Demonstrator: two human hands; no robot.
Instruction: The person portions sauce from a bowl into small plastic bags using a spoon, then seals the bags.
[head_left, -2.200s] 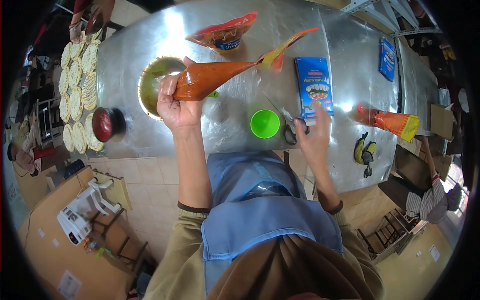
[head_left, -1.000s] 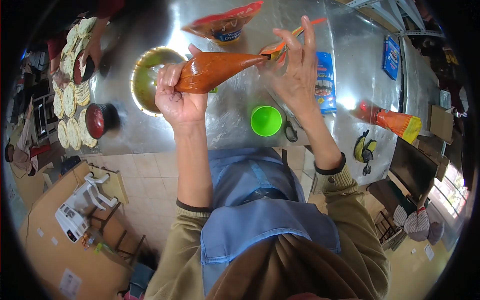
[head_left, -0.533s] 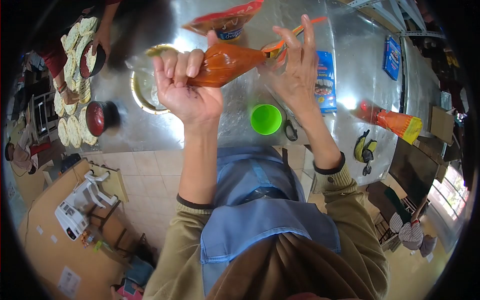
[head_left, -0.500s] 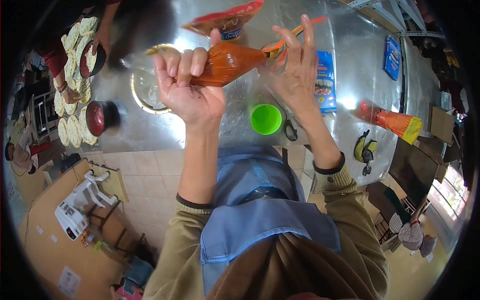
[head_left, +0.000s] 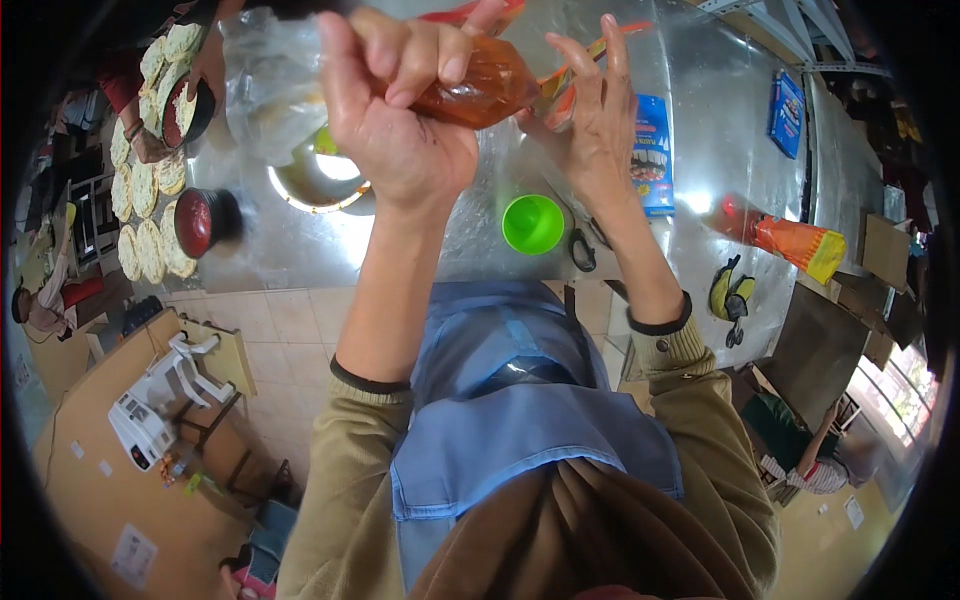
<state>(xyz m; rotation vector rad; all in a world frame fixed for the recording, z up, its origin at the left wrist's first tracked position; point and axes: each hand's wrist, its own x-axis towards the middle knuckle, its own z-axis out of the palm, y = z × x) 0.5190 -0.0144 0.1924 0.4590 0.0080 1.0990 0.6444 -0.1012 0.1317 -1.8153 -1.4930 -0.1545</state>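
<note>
My left hand is wrapped round a clear plastic bag of orange-brown sauce. The bag's loose clear end spreads out to the left of my fist, and its narrow tip points right. At that tip is my right hand, two fingers stretched upward and the thumb near the bag. Something thin and orange shows between the tip and these fingers; what it is, I cannot make out. Behind the bag, a red packet is mostly hidden.
A green cup stands beside black-handled scissors. A round metal-rimmed bowl lies under my left wrist. Blue packets and an orange packet lie rightward. At left, a co-worker's hand is near pale flat pieces and dark bowls.
My left hand has moved up slightly with the sauce bag, and the bag's clear end has unfolded leftward. My right hand stays almost in place. The co-worker's lower hand has moved up.
</note>
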